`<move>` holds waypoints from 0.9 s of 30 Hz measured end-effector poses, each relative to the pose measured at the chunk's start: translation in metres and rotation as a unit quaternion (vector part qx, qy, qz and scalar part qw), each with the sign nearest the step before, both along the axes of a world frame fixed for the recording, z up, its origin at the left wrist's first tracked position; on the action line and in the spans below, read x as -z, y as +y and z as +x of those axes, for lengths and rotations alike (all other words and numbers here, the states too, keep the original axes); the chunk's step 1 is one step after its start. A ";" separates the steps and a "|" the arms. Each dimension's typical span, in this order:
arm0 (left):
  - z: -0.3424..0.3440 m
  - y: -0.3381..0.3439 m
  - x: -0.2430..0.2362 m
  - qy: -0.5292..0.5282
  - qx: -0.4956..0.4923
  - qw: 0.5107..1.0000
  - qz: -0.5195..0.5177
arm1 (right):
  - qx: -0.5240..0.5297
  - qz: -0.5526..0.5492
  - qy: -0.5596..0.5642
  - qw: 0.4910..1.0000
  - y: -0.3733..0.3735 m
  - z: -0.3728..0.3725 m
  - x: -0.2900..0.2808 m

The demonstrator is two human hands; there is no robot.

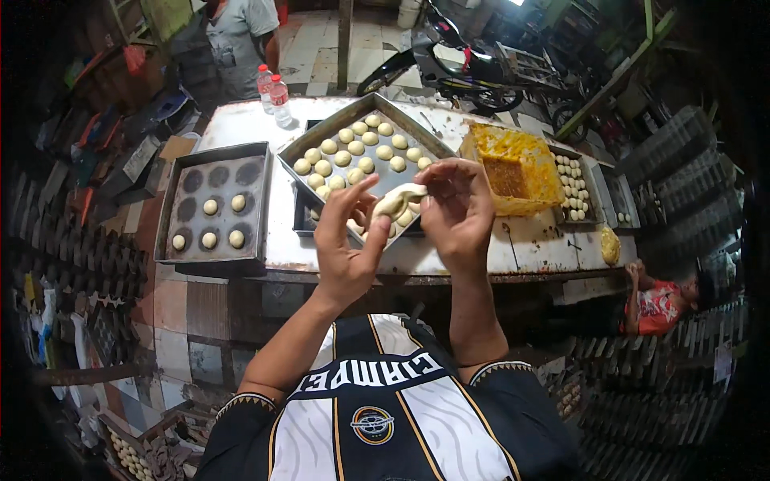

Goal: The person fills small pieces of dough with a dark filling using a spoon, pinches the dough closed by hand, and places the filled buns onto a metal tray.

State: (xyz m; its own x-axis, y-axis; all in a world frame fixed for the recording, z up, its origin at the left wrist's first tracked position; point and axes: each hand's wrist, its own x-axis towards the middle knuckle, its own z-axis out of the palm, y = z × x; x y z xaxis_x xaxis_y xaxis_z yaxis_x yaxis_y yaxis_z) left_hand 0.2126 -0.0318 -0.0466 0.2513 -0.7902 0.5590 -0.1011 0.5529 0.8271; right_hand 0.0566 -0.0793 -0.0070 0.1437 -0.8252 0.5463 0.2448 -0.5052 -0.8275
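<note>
My left hand (345,248) and my right hand (459,215) hold one pale piece of soft dough (401,200) between them, raised over a metal tray (415,122) of several round dough balls (357,148). The dough looks elongated and folded, pinched by my thumbs and fingers; its underside is hidden by my hands. To the left lies a square metal tray (261,184) with dark round spots and several dough balls on it. Just right of my right hand sits a yellow-smeared square container (517,172) with brown stuff inside.
The white table (305,260) also bears two water bottles (280,100), more trays (569,184), thin tools (511,248) and a yellow bag (609,244). A motorbike (433,68) stands behind. One person (241,48) stands at back left, another (658,301) is at right. Racks surround the table.
</note>
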 end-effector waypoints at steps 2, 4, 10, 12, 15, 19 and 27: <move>-0.009 -0.006 -0.005 0.131 0.097 0.985 0.054 | -0.043 -0.101 0.013 0.994 0.003 0.004 0.004; -0.009 -0.013 -0.013 0.245 0.198 0.941 0.123 | -0.010 -0.170 0.101 0.980 -0.001 -0.006 0.016; -0.011 -0.020 -0.012 0.179 0.255 0.940 0.141 | 0.047 -0.188 0.122 0.973 -0.018 -0.021 0.041; -0.015 -0.014 -0.018 0.152 0.241 0.953 0.104 | 0.055 -0.178 0.090 0.978 -0.020 -0.020 0.040; -0.011 -0.015 -0.011 0.001 0.195 0.972 0.133 | 0.024 -0.147 0.073 0.986 -0.021 -0.025 0.044; -0.011 -0.018 -0.015 -0.106 0.130 0.977 0.130 | 0.040 -0.153 0.098 0.983 -0.024 -0.028 0.053; -0.015 -0.022 -0.009 -0.156 0.067 0.985 0.013 | 0.033 -0.056 -0.008 0.998 -0.018 -0.010 0.067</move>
